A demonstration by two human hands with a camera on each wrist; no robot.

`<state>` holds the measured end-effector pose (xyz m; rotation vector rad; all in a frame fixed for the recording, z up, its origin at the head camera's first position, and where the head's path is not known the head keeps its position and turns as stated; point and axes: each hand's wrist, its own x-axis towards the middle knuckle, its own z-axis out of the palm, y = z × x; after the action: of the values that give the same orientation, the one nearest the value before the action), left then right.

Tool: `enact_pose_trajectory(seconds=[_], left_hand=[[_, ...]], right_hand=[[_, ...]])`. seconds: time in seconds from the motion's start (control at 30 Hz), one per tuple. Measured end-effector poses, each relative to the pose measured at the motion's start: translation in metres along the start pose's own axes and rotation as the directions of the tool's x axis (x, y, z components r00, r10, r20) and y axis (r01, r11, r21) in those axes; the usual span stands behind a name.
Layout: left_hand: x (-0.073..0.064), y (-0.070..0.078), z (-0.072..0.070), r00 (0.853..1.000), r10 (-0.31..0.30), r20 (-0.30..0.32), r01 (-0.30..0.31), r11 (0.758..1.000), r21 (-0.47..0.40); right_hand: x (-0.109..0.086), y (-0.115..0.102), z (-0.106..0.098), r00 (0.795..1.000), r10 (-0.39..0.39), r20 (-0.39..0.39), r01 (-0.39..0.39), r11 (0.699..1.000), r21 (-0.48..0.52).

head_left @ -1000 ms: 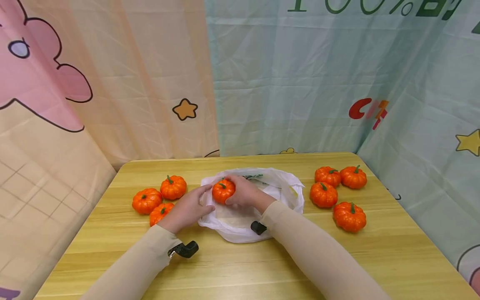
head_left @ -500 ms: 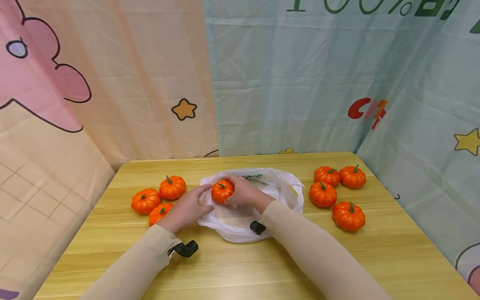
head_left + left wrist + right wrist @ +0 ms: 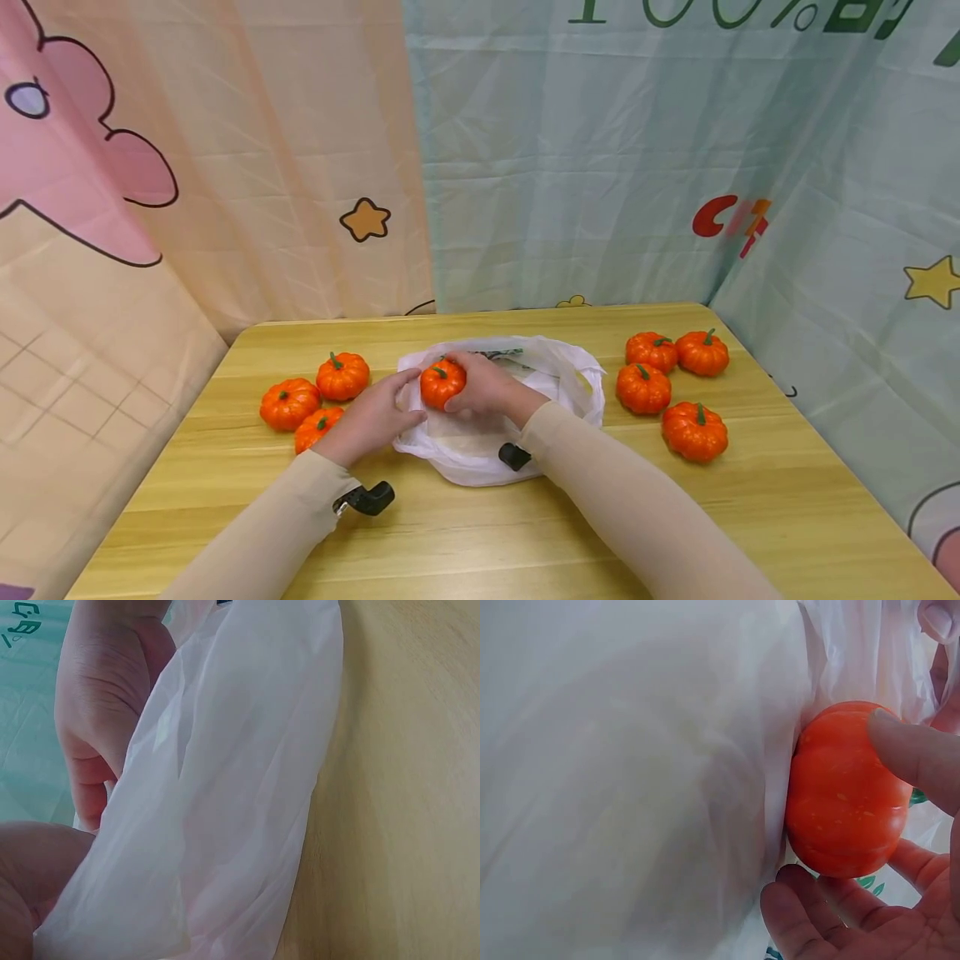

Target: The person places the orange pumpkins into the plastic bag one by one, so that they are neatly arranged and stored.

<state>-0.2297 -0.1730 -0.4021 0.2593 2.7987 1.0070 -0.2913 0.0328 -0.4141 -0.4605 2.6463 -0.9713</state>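
A white plastic bag (image 3: 483, 473) lies on the wooden table with its mouth spread wide. My right hand (image 3: 486, 385) holds a small orange pumpkin (image 3: 441, 384) over the left part of the bag's mouth. In the right wrist view the thumb lies on one side of the pumpkin (image 3: 847, 791), the fingers on the other, and bag film touches it. My left hand (image 3: 377, 419) is at the bag's left rim, thumb and fingers spread apart against the film. In the left wrist view the bag (image 3: 232, 765) hides part of the left thumb (image 3: 37, 862).
Left of the bag sit three pumpkins, the nearest pumpkin (image 3: 317, 427) partly behind the left hand. Several more stand on the right, including a front pumpkin (image 3: 694, 433). The wooden table (image 3: 465, 550) reaches back to printed curtains (image 3: 525, 167).
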Motion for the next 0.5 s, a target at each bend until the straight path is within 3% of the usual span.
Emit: enact_pose_trajectory(seconds=[0.27, 0.5], left_hand=[[0.002, -0.002, 0.000, 1.000, 0.007, -0.006, -0.007, 1.000, 0.015], [0.002, -0.004, -0.003, 1.000, -0.012, 0.007, 0.011, 1.000, 0.022]], right_hand=[[-0.005, -0.005, -0.009, 1.000, -0.026, 0.018, 0.026, 1.000, -0.011], [-0.028, -0.019, -0.038, 0.999, -0.031, 0.032, 0.032, 0.998, -0.052]])
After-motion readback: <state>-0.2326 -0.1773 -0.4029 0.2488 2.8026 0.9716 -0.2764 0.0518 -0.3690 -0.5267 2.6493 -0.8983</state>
